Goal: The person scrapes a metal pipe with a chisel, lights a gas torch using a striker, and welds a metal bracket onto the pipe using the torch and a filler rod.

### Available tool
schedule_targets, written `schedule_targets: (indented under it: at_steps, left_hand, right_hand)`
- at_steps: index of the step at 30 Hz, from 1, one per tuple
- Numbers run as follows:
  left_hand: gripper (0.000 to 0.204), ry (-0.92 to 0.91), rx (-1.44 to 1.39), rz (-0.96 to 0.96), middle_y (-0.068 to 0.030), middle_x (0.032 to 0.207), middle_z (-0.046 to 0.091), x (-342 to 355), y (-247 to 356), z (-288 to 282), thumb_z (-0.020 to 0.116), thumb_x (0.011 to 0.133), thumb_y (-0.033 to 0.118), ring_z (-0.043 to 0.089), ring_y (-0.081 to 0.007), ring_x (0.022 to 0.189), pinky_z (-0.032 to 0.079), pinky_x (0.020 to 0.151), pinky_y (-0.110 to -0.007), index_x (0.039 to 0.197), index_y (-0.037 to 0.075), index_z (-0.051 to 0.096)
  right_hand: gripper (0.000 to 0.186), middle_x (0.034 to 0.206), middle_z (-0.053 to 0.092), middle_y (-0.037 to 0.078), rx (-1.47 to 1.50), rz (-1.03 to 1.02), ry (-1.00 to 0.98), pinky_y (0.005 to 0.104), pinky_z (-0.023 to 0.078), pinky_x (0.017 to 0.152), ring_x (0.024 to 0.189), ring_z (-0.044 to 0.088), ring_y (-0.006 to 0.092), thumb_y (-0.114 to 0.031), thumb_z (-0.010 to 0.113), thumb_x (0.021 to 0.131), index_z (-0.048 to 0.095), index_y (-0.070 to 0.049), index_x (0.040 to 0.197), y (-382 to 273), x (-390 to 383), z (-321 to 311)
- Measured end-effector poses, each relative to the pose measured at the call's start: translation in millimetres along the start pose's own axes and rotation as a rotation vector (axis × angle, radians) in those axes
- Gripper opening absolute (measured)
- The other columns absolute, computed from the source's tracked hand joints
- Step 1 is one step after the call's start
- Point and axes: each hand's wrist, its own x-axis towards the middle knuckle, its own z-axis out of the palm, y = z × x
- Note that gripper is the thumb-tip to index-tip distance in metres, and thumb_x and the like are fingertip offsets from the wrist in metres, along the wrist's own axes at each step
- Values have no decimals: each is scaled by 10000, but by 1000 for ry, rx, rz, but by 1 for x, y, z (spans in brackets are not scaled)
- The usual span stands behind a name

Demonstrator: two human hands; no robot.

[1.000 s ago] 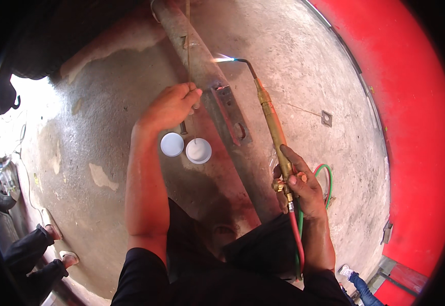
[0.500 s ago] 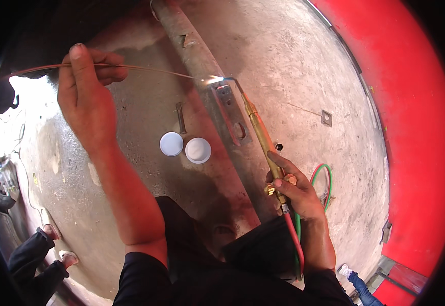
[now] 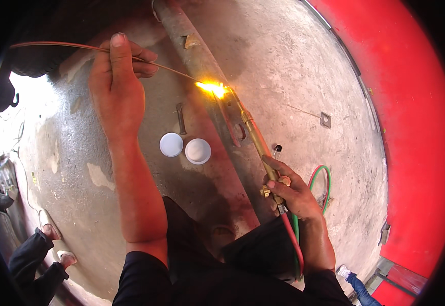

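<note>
My left hand [image 3: 120, 84] pinches a thin brazing rod [image 3: 174, 71] between thumb and fingers. The rod's tip reaches into a bright yellow flame. My right hand [image 3: 293, 191] is closed around the brass handle of a gas torch [image 3: 255, 133], near its valve knobs. At the torch tip the flame burns over the upper end of a slotted metal plate [image 3: 226, 122], and its glare hides the end of the rod. That plate rests on a long metal pipe [image 3: 202, 53]. A red hose [image 3: 293, 238] and a green one run back from the torch under my right forearm.
On the floor, left of the pipe, are two round white shapes, a lid [image 3: 171, 145] and a tub [image 3: 198, 151], with a metal bolt [image 3: 181, 119] above them. A small square plate [image 3: 325, 120] lies at right. People's legs [image 3: 31, 255] show lower left, a red wall [image 3: 406, 102] at right.
My left hand has moved right, bringing the rod closer to the plate. The small pale flame has become a wide yellow glare. The torch has shifted slightly left and down.
</note>
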Motion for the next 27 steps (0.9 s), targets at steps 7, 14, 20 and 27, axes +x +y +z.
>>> schedule_targets:
  at_steps: [7,14,20,27]
  left_hand:
    - [398,28,-30,13,-91,799,692,1,2,1,457,1086,352,630,-120,655,522,653,-265,934,15,604]
    - [400,39,-16,21,-92,808,696,2,2,-1,463,1082,362,636,-123,660,527,659,-268,937,19,607]
    - [412,33,-13,2,-88,795,693,1,2,3,461,1083,367,630,-119,657,522,659,-266,931,13,606]
    - [417,25,-11,14,-90,791,692,1,2,2,455,1086,365,629,-118,655,522,655,-265,927,11,606]
  right_hand:
    - [605,839,573,28,-11,-2,7,272,491,496,598,578,112,-158,655,986,401,-116,1534,0,1,0]
    - [619,830,565,20,-15,-8,-1,271,491,494,596,582,113,-180,663,984,394,-110,1537,-1,0,-2]
    - [633,831,567,23,-13,-20,1,270,494,496,596,582,113,-185,668,980,384,-95,1539,-1,-1,-1]
    - [634,830,569,26,-1,-25,-12,274,488,498,596,583,117,-185,668,980,384,-90,1539,1,-1,-2]
